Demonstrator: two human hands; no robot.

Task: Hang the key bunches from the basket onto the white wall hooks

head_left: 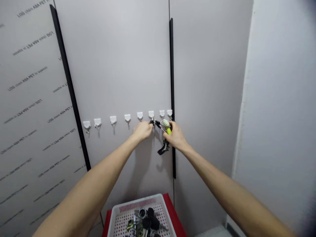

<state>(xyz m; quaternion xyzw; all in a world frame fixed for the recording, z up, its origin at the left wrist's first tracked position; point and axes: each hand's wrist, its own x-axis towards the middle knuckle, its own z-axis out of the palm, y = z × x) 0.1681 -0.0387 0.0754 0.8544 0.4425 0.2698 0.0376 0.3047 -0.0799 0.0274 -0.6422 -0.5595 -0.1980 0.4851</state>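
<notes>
My left hand (143,130) is closed, its fingertips on a black-headed key (152,122) just below a white adhesive hook (151,114). Close to its right, my right hand (175,134) is closed around a keychain (168,130) with a pale green and a bright yellow-green part. A black strap (163,148) dangles under that keychain. Between the two hands, metal rings and a black piece (158,124) seem to link the key to the keychain. Whether a ring sits on the hook is too small to tell.
A row of several white hooks (113,119) runs across the light cabinet door, between two long black handles (172,72). Below, a white perforated basket (138,203) holds several keys and key rings (150,220) on a red surface (174,217). A white wall (278,108) stands at the right.
</notes>
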